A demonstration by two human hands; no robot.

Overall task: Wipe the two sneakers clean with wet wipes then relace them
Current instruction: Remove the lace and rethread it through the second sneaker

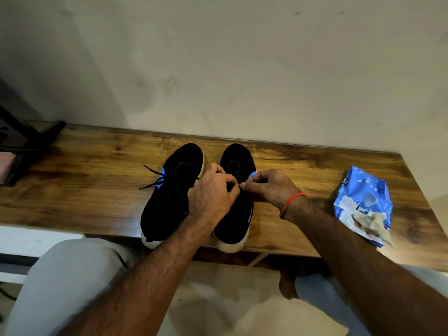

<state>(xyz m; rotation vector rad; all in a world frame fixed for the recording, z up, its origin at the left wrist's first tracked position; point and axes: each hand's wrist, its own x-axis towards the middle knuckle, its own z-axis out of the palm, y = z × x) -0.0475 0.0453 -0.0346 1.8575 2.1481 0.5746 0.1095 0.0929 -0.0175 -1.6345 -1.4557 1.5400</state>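
Sneakers (238, 202), black knit, white soles; fingers (252, 186) pinching lace.

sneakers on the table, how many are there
2. The left sneaker lies at the table's near edge with its lace trailing left. The right sneaker lies beside it, partly covered by both hands working on its lace.

Wooden table (97, 190), dark rack (21, 146)
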